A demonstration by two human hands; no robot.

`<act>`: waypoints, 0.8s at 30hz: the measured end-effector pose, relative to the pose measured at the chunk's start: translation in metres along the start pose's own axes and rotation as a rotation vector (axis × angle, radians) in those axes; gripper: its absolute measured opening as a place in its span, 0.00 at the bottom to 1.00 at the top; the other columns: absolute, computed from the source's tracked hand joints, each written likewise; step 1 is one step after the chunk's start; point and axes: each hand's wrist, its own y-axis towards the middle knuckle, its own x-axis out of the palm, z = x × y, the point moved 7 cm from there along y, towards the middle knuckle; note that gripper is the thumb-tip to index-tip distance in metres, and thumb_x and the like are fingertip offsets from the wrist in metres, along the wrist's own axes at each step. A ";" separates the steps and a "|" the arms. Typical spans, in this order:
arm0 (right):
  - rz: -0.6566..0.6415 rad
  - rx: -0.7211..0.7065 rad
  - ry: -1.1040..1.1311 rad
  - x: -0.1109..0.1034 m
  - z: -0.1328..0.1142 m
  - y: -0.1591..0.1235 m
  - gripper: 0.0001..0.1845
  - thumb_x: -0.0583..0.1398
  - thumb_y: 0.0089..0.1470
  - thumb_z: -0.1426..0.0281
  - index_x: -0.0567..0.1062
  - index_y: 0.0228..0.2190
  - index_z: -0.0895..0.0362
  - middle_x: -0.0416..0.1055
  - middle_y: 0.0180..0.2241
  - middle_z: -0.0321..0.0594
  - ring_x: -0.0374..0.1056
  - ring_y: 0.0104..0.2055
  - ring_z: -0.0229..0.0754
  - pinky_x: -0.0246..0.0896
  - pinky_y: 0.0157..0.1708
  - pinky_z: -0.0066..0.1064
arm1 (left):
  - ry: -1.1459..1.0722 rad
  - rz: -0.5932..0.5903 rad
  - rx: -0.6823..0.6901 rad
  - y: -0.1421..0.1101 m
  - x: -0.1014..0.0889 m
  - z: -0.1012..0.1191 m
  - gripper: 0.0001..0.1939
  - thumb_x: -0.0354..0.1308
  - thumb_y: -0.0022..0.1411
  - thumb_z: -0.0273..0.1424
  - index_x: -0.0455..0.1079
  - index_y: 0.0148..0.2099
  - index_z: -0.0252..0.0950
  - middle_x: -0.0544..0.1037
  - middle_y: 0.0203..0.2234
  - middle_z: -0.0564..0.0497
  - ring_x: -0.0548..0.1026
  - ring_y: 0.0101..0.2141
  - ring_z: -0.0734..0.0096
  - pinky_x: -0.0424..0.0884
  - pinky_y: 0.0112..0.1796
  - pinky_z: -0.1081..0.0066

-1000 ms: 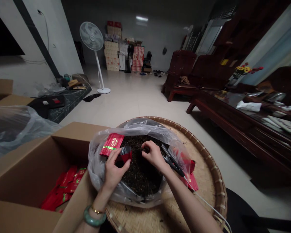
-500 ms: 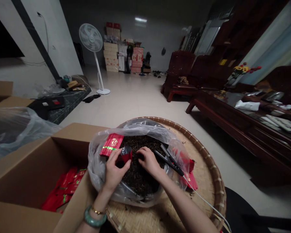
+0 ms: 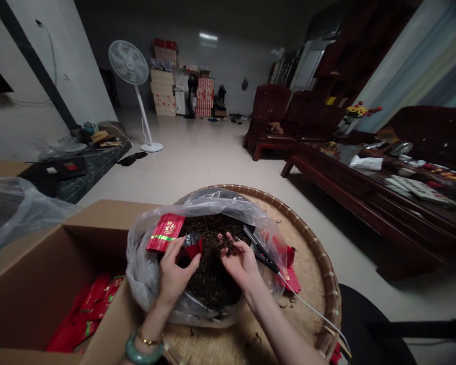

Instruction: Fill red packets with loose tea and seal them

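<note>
My left hand (image 3: pixel 177 274) pinches a small red packet (image 3: pixel 198 248), its dark silvery mouth standing open. Palm up, my right hand (image 3: pixel 243 266) cups a pinch of dark dried tea leaves (image 3: pixel 227 247) just right of the packet, apart from it. Below both hands, loose dark leaves (image 3: pixel 209 291) fill a clear plastic bag (image 3: pixel 139 268). Flat red packets with a green band (image 3: pixel 166 229) lie on the bag's left rim. A black tong-shaped device with a white cord, like a hair straightener (image 3: pixel 265 253), rests at its right side.
The bag stands on a round woven bamboo tray (image 3: pixel 315 299). More red packets (image 3: pixel 292 281) lie right of the bag. An open cardboard box (image 3: pixel 19 289) holding red packets is at the left. Beyond are a standing fan (image 3: pixel 129 63), a dark wooden table (image 3: pixel 345 203) and stacked cartons (image 3: pixel 163 94).
My right hand has come up from the leaves in the bag and turned palm up, with leaves in its fingers. The left hand still holds the packet. The view has shifted slightly right.
</note>
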 end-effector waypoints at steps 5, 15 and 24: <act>-0.006 0.077 0.116 0.002 0.017 -0.004 0.12 0.51 0.52 0.73 0.73 0.33 0.63 0.75 0.35 0.53 0.70 0.32 0.40 0.66 0.23 0.26 | -0.088 -0.147 -0.010 -0.004 0.014 0.012 0.16 0.60 0.53 0.33 0.69 0.45 0.34 0.73 0.38 0.47 0.74 0.38 0.65 0.74 0.37 0.68; -0.055 -0.188 -0.592 0.002 0.007 0.027 0.07 0.63 0.44 0.69 0.73 0.29 0.58 0.72 0.30 0.38 0.67 0.30 0.36 0.63 0.29 0.26 | -0.065 -0.169 -0.026 -0.004 0.011 0.010 0.15 0.60 0.53 0.34 0.69 0.44 0.34 0.73 0.38 0.47 0.74 0.38 0.64 0.74 0.39 0.67; -0.239 -0.650 -1.584 0.034 -0.005 0.033 0.20 0.67 0.28 0.83 0.76 0.27 0.53 0.66 0.31 0.37 0.60 0.39 0.45 0.54 0.46 0.40 | -0.024 -0.124 -0.025 0.000 0.001 0.000 0.15 0.60 0.54 0.35 0.69 0.44 0.35 0.72 0.38 0.47 0.73 0.40 0.64 0.73 0.41 0.65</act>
